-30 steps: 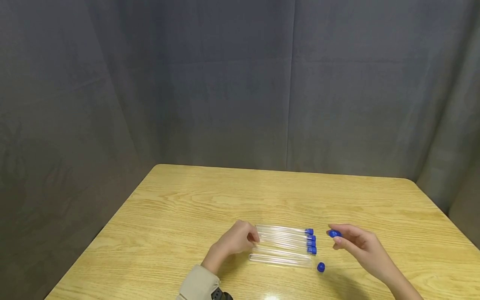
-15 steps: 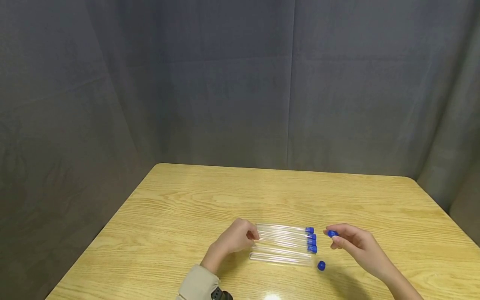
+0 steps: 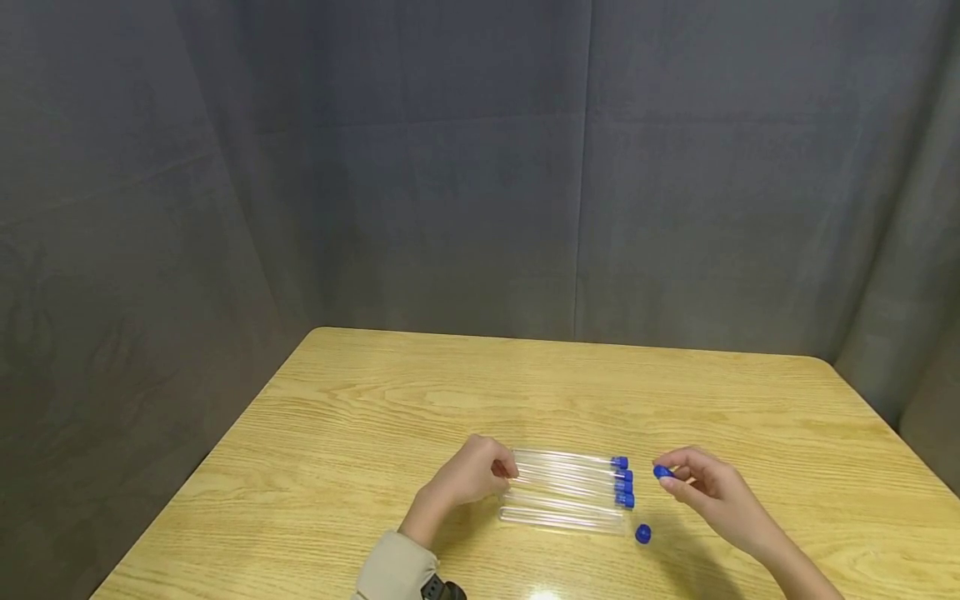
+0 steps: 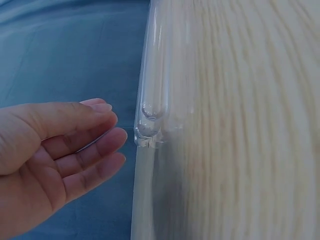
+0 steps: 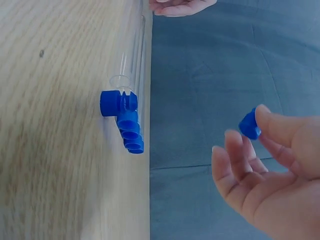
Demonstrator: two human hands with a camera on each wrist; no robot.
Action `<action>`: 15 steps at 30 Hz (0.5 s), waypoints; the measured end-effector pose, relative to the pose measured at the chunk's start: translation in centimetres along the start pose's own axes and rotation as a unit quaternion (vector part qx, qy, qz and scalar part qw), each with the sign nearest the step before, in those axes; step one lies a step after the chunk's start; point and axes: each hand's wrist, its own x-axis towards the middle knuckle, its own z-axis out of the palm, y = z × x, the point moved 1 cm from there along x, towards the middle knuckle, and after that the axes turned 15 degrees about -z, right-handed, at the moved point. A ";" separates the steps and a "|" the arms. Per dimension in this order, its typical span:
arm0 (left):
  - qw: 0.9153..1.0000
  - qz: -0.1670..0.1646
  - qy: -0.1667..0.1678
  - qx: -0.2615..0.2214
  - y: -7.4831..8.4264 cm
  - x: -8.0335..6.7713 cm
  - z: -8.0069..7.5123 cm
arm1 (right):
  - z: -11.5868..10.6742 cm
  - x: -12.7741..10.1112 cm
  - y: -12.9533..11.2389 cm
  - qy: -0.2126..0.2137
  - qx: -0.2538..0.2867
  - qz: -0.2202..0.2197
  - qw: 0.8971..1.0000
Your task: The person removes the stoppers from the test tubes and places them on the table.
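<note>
Several clear test tubes (image 3: 566, 477) lie side by side on the table, their blue caps (image 3: 624, 487) at the right end. In front of them an uncapped tube (image 3: 561, 520) lies with its open rim facing right. Beside that rim a loose blue cap (image 3: 642, 533) rests on the wood. My left hand (image 3: 471, 471) is at the rounded tube ends; in the left wrist view its fingers are loosely bent with nothing between them. Right of the capped ends, my right hand (image 3: 708, 490) pinches another blue cap (image 5: 248, 125) between thumb and index finger, above the table.
The wooden table (image 3: 360, 400) has its far edge against a grey curtain (image 3: 450, 208), which also hangs along the left and right. A dark wrist strap (image 3: 442, 588) and beige sleeve (image 3: 397, 567) are on the left arm.
My right hand has shifted slightly left with the cap, which has turned a little in its fingertips. The left hand and the tubes stay almost where they were.
</note>
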 end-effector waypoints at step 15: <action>1.000 0.001 -0.004 -0.024 0.1 -0.2 -0.1 | 0.3 0.4 0.4 -0.067 -0.022 0.062 0.996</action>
